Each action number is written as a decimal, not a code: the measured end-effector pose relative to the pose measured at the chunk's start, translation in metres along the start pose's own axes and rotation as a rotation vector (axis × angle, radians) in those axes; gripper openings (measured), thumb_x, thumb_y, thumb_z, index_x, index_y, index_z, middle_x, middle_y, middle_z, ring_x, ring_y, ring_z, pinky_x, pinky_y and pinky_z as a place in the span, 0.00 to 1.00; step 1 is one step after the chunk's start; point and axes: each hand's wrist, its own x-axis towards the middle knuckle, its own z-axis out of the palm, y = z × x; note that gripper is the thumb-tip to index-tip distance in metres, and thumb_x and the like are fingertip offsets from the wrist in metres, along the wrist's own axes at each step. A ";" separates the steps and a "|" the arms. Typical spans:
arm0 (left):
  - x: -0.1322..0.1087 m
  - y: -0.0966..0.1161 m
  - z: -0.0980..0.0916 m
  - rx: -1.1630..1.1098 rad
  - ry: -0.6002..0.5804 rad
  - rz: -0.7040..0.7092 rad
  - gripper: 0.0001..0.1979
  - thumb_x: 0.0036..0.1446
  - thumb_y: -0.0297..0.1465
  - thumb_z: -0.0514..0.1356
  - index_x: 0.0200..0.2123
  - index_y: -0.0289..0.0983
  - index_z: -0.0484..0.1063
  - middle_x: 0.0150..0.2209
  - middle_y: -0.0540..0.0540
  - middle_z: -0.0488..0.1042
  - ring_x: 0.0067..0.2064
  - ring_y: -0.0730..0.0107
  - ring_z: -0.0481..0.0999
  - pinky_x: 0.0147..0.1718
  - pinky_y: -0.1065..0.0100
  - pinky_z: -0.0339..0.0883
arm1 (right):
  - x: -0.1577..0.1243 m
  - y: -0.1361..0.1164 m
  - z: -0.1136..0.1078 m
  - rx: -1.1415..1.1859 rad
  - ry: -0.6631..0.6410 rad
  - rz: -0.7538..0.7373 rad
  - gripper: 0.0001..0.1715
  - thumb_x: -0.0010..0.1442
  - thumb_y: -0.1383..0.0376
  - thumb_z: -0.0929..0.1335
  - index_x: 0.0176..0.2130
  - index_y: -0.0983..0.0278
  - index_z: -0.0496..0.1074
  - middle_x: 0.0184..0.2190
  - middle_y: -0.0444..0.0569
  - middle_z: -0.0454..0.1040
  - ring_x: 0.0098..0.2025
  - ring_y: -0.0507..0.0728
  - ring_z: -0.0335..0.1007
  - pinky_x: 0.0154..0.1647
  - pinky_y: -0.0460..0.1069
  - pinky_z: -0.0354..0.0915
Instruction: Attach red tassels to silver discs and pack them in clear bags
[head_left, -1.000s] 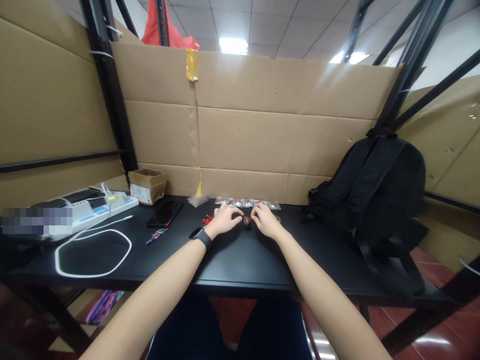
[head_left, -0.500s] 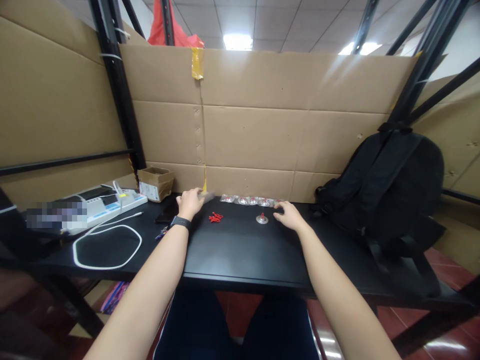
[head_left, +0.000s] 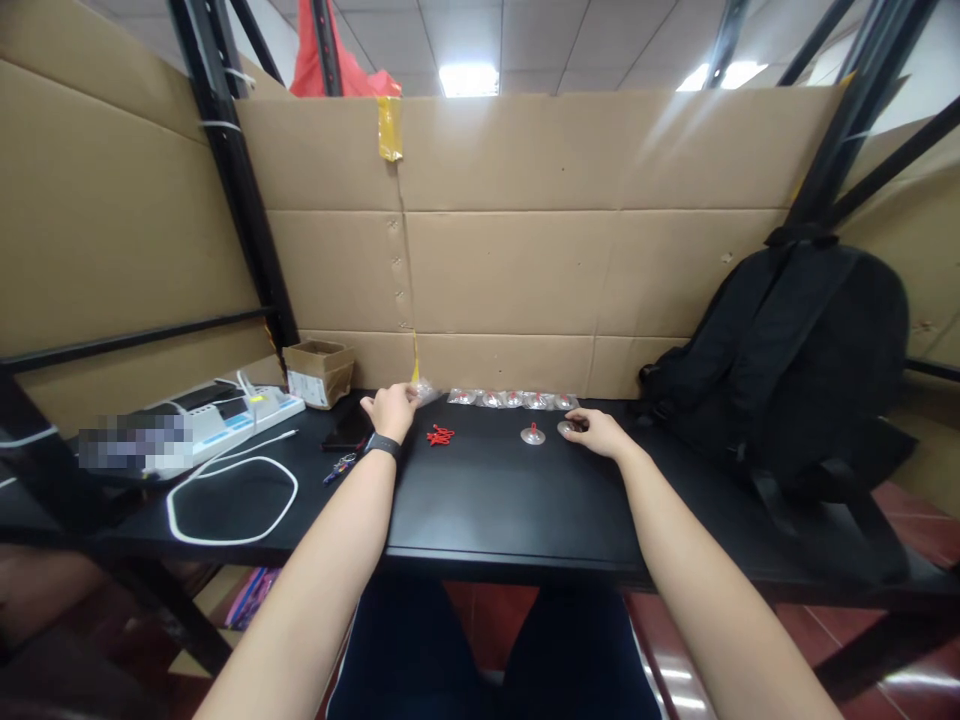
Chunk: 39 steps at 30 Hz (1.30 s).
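Note:
At the back left of the desk, my left hand (head_left: 393,411) has its fingers closed on the edge of a small clear plastic bag (head_left: 426,391). My right hand (head_left: 602,434) pinches a clear suction cup (head_left: 566,428) at the desk surface; fingertips partly cover it. Just left of that lies another suction cup (head_left: 533,436), dome up, a red hook standing on it. Behind them a row of several bagged suction cups (head_left: 513,399) with red parts runs along the cardboard wall. Near my left wrist is a small heap of red hooks (head_left: 440,435).
A black backpack (head_left: 810,380) stands on the right. On the left are a cardboard box (head_left: 320,374), a phone (head_left: 345,432), keys (head_left: 340,468), a white power strip (head_left: 225,430) and a looped white cable (head_left: 232,541). A cardboard wall (head_left: 510,270) closes the back.
A second loose suction cup now shows at my right fingertips, in front of the bagged row. The view has shifted slightly; my left hand stays by the plastic bag.

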 end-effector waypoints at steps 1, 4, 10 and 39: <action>0.000 0.000 0.000 -0.011 0.031 -0.027 0.09 0.57 0.37 0.61 0.39 0.44 0.78 0.43 0.45 0.82 0.49 0.54 0.74 0.47 0.55 0.48 | 0.000 -0.001 0.001 -0.010 -0.005 -0.002 0.24 0.51 0.59 0.74 0.49 0.62 0.76 0.46 0.51 0.79 0.47 0.61 0.76 0.51 0.51 0.67; 0.002 -0.003 -0.001 -0.039 0.144 -0.134 0.07 0.52 0.39 0.65 0.33 0.45 0.79 0.38 0.45 0.82 0.46 0.54 0.75 0.47 0.55 0.47 | 0.001 -0.005 0.003 -0.032 -0.011 -0.009 0.23 0.52 0.60 0.73 0.49 0.62 0.77 0.46 0.51 0.80 0.47 0.61 0.76 0.51 0.51 0.67; 0.000 -0.007 -0.012 -0.085 0.260 -0.225 0.08 0.56 0.40 0.62 0.32 0.45 0.78 0.37 0.45 0.81 0.46 0.53 0.73 0.48 0.53 0.45 | 0.001 -0.005 0.005 -0.026 -0.024 -0.002 0.22 0.52 0.61 0.73 0.48 0.62 0.77 0.44 0.51 0.80 0.46 0.60 0.77 0.50 0.50 0.68; -0.053 0.084 0.032 -0.042 -0.307 0.683 0.29 0.60 0.46 0.58 0.63 0.49 0.60 0.51 0.41 0.76 0.60 0.52 0.67 0.55 0.51 0.53 | -0.002 -0.003 -0.001 0.055 0.016 -0.019 0.20 0.49 0.66 0.76 0.44 0.63 0.77 0.40 0.50 0.80 0.41 0.56 0.77 0.45 0.48 0.69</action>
